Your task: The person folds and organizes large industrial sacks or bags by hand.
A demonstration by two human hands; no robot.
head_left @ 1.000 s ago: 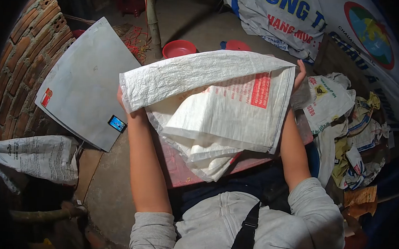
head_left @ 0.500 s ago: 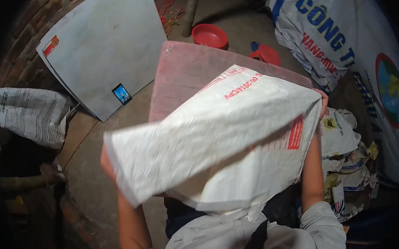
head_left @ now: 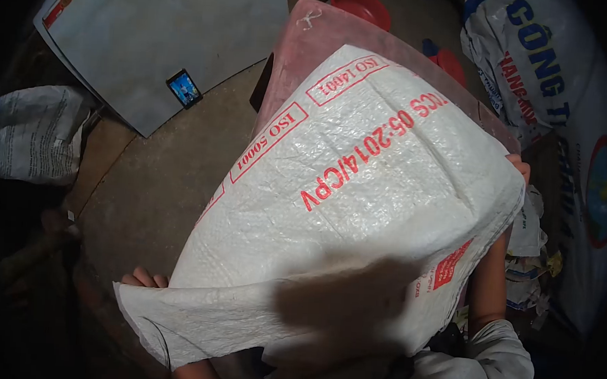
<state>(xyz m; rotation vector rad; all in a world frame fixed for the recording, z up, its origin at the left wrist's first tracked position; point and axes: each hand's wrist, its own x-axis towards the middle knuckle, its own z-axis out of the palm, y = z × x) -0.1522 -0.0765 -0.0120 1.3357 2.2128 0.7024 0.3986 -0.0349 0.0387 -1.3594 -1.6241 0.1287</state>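
Note:
A white woven sack (head_left: pixel 359 172) with red print stretches between my two hands, over a pink translucent board or table top (head_left: pixel 303 59). My left hand (head_left: pixel 146 277) grips its lower left edge; the curled fingertips show above the folded border, while the palm is behind the cloth. At the right edge, my right hand (head_left: pixel 519 168) has its fingers closed round the sack's corner. The lower part of the sack folds over toward my body, with a dark shadow across it.
A phone (head_left: pixel 184 88) lies on a large pale panel (head_left: pixel 168 18) at upper left. Another printed sack (head_left: pixel 35 134) sits at far left. A red basin (head_left: pixel 361 7) stands behind the board. Large printed sacking (head_left: pixel 550 72) hangs at right, above crumpled sacks (head_left: pixel 526 270).
The sack has spread wider, showing more red print. My left hand has moved down and left, pulling its edge lower. The view has shifted, with the pink board now higher.

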